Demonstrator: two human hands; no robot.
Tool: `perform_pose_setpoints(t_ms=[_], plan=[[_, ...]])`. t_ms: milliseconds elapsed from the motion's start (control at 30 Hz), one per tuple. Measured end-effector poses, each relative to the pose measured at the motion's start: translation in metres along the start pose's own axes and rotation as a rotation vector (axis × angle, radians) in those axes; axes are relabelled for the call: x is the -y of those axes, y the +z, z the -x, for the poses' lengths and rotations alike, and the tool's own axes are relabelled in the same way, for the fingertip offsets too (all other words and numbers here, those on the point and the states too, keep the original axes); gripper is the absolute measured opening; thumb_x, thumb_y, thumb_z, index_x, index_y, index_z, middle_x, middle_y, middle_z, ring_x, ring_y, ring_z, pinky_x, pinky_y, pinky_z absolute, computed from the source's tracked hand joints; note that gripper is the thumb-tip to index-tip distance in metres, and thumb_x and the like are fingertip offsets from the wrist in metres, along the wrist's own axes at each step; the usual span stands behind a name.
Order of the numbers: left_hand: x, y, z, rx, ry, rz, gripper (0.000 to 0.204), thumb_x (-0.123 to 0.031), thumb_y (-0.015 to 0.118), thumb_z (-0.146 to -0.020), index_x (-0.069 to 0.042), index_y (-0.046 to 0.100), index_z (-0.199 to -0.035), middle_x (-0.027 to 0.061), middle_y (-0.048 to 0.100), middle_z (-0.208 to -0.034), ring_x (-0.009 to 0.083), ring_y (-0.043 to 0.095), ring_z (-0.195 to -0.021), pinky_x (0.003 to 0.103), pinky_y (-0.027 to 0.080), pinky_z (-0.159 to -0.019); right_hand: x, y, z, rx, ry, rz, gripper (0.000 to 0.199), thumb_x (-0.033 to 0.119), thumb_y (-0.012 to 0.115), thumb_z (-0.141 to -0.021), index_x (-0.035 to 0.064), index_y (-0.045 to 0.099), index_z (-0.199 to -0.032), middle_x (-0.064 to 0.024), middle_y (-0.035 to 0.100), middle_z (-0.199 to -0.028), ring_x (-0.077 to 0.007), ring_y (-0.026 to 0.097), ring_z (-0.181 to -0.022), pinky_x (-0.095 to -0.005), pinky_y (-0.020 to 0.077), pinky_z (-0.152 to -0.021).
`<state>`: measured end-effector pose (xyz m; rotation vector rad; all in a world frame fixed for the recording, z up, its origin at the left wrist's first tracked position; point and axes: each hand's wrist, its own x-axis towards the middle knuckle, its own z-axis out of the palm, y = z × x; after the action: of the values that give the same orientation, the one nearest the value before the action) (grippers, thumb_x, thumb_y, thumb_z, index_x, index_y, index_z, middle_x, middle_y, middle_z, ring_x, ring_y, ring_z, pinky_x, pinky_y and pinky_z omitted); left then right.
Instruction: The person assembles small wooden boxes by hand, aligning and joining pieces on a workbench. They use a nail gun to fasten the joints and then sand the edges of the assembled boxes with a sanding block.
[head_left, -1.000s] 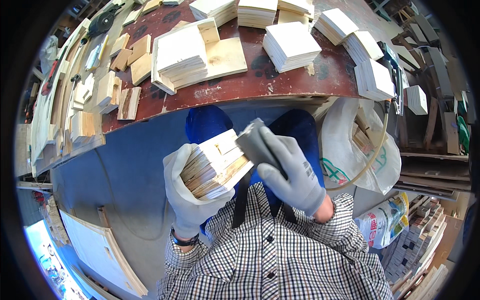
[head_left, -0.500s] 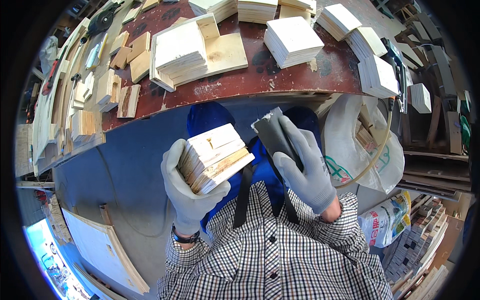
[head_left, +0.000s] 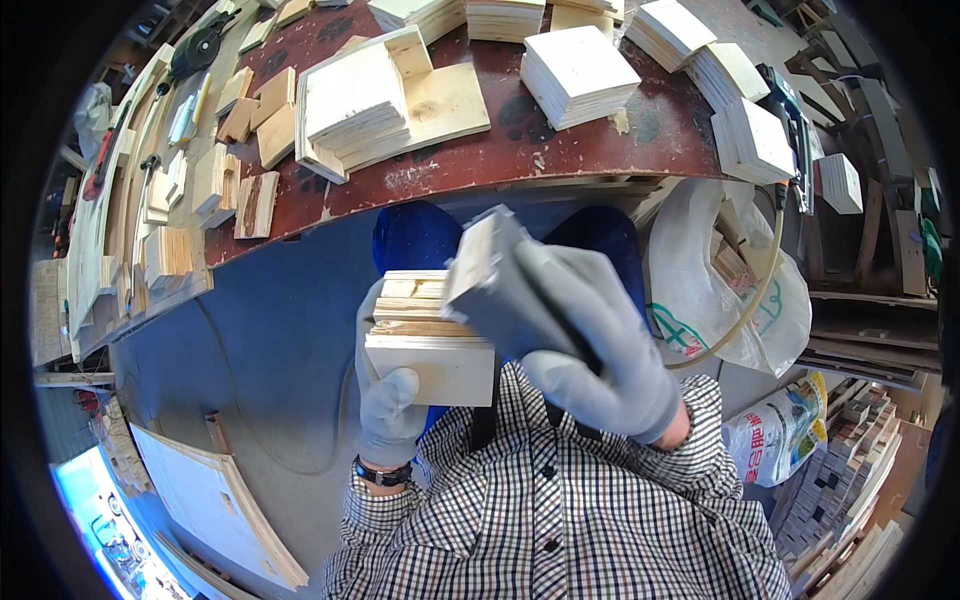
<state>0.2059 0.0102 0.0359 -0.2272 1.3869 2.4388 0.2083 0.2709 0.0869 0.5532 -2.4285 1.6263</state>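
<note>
My left hand point(head_left: 388, 410), in a light grey glove, grips a small stack of plywood pieces point(head_left: 430, 370) above my lap, its thumb on the near face. The layered edges of the stack face up. In my gloved right hand point(head_left: 610, 350) is a sanding block point(head_left: 520, 300) wrapped in dark grey abrasive sheet, with bare wood at its end. The block is tilted over the right edge of the stack; whether the two touch I cannot tell. Motion blurs the right hand and the block.
Ahead stands a dark red workbench point(head_left: 420, 180) with several stacks of square plywood pieces point(head_left: 580, 75). A nail gun point(head_left: 795, 140) with a hose lies at its right end. Below hangs a white sack point(head_left: 690, 260) with wood scraps. Small wood blocks point(head_left: 170, 255) line the left side bench.
The plywood stack has turned so its flat face points toward me. My right hand has brought the sanding block left and down, over the stack's edge.
</note>
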Motion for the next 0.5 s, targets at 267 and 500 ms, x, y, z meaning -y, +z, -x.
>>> perform_pose_setpoints(t_ms=[267, 500], plan=[[0.012, -0.020, -0.007, 0.087, 0.048, 0.228, 0.089, -0.060, 0.071, -0.098, -0.001, 0.041, -0.158, 0.0199, 0.060, -0.149, 0.0327, 0.066, -0.131, 0.051, 0.058, -0.108, -0.019, 0.021, 0.013, -0.156, 0.322, -0.054, 0.071, 0.024, 0.068, -0.098, -0.0065, 0.044, -0.157, -0.0284, 0.055, -0.137, -0.0374, 0.062, -0.116, -0.0430, 0.0514, -0.102], [0.007, 0.006, -0.005, 0.173, -0.064, 0.315, 0.085, -0.066, 0.064, -0.099, -0.013, 0.042, -0.161, 0.0150, 0.056, -0.155, 0.0315, 0.058, -0.140, 0.049, 0.052, -0.113, -0.019, 0.050, -0.009, -0.179, -0.036, 0.258, 0.072, 0.037, 0.067, -0.100, -0.0014, 0.046, -0.157, -0.0274, 0.055, -0.139, -0.0414, 0.059, -0.121, -0.0463, 0.0479, -0.104]])
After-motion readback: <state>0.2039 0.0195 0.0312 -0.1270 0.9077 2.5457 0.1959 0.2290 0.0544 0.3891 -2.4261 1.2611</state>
